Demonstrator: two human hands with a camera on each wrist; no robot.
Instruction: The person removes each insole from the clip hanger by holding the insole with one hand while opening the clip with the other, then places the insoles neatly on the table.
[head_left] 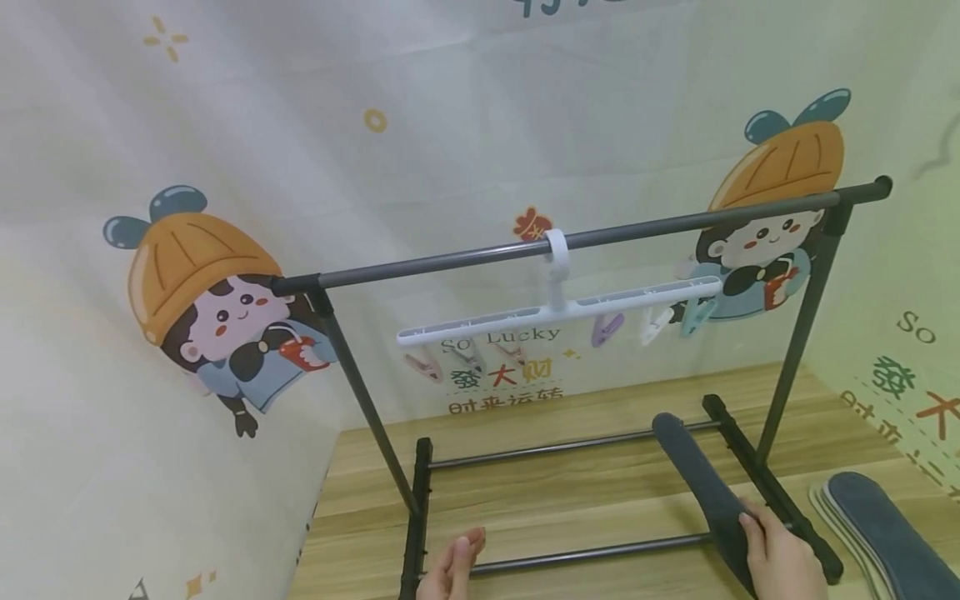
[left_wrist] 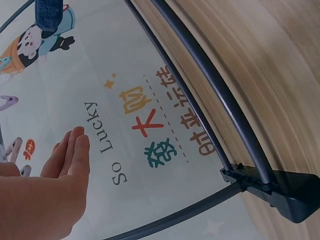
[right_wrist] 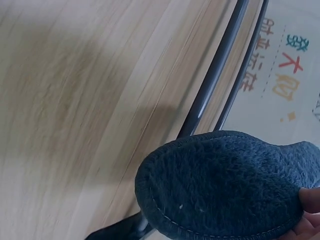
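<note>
My right hand (head_left: 787,557) pinches a dark blue fuzzy insole (head_left: 701,475) by its side, thumb on one face. In the head view it slants over the rack's base bars; the right wrist view shows its plush surface and stitched edge close up. Near the front base bar, my left hand (head_left: 450,567) holds nothing, its fingers fairly straight and together. Above both hands a white clip hanger (head_left: 495,321) hangs from the rack's top bar (head_left: 450,265). Several pegs dangle from it: pink and grey ones on the left, a purple peg (head_left: 607,330), a white peg (head_left: 656,325) and a teal peg (head_left: 698,317) on the right.
A stack of insoles (head_left: 885,525), dark blue on top with pale edges below, lies right of the rack. The dark metal rack's right foot (head_left: 780,492) and left foot (head_left: 417,517) stand on the wood-grain surface (head_left: 600,500). A printed curtain (head_left: 450,167) hangs behind.
</note>
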